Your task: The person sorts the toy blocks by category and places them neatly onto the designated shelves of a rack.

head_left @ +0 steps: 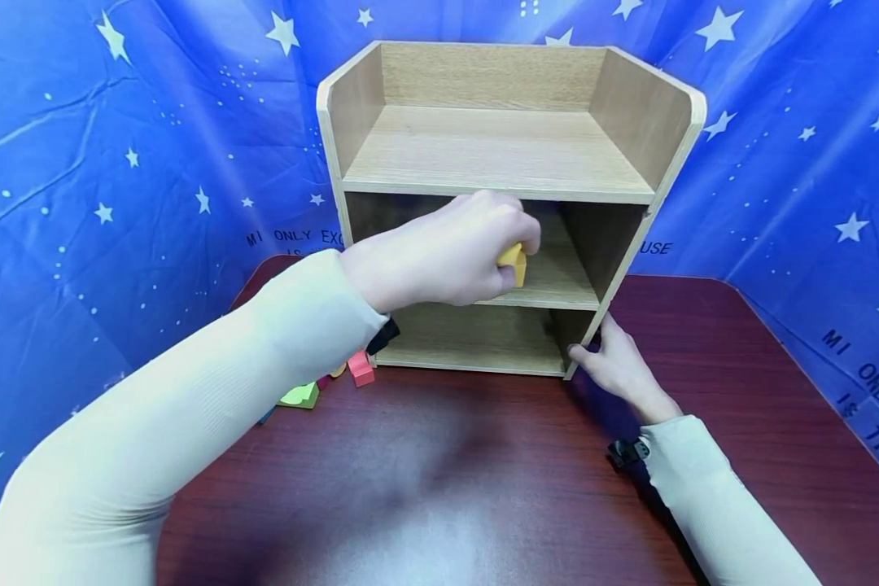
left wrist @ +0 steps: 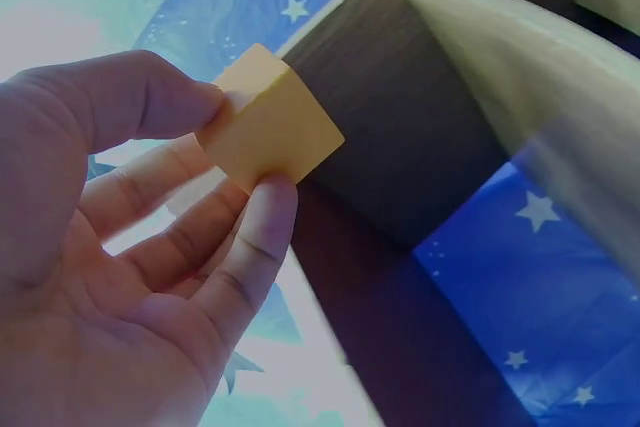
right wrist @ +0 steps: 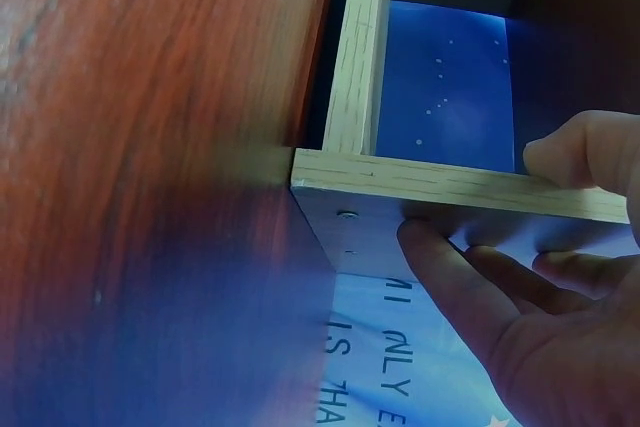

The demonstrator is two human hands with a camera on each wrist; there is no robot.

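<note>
In front of the middle opening of a small wooden shelf, my left hand pinches a yellow block between thumb and fingers. The left wrist view shows this block held at the fingertips, with the shelf's inside behind it. Low on the shelf's right side, my right hand grips the front edge of the side panel. Its thumb lies on the inner face and its fingers press the outer face in the right wrist view.
Left of the shelf's foot, a red block and a green block lie on the dark red table, beside other pieces partly hidden by my left arm. A blue star-patterned cloth hangs round the table's back and sides.
</note>
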